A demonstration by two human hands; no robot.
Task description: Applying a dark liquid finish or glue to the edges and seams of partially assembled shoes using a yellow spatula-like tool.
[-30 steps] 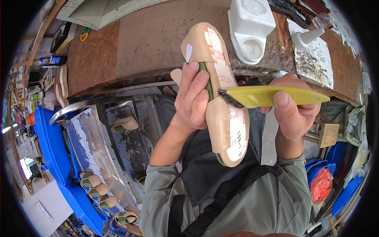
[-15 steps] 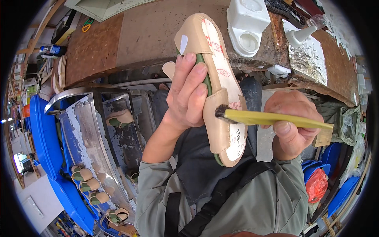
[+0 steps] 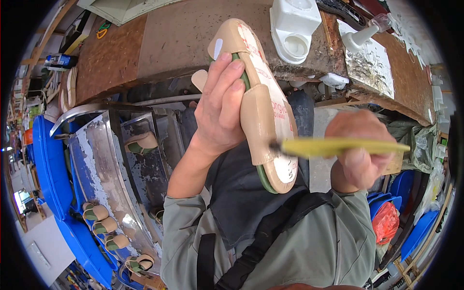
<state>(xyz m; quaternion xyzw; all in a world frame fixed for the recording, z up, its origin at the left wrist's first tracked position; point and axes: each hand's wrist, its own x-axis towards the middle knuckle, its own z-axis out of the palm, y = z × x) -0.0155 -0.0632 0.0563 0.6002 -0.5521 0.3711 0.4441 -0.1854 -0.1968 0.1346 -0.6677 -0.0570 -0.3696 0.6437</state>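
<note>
My left hand (image 3: 223,99) grips a beige shoe upper stretched over a green last (image 3: 259,126), sole side facing up, with its far end tilted to the left. Printed marks show on the pale insole along its underside. In my right hand (image 3: 361,145) is a flat yellow-handled brush (image 3: 333,147), its fingers closed around the handle. The brush's dark bristles touch the beige strap near the insole's edge. Motion blurs the brush and the right hand somewhat.
Beyond the shoe runs a brown workbench (image 3: 169,43). On it stand a white plastic container (image 3: 296,31) and a white bottle with a nozzle (image 3: 360,38). At left, a worn metal rack (image 3: 96,154) holds several similar shoes (image 3: 104,225), beside blue bins (image 3: 50,169).
The brush has slid along the strap toward the insole's near end, and its bristles now look narrower. The shoe has shifted slightly left in view.
</note>
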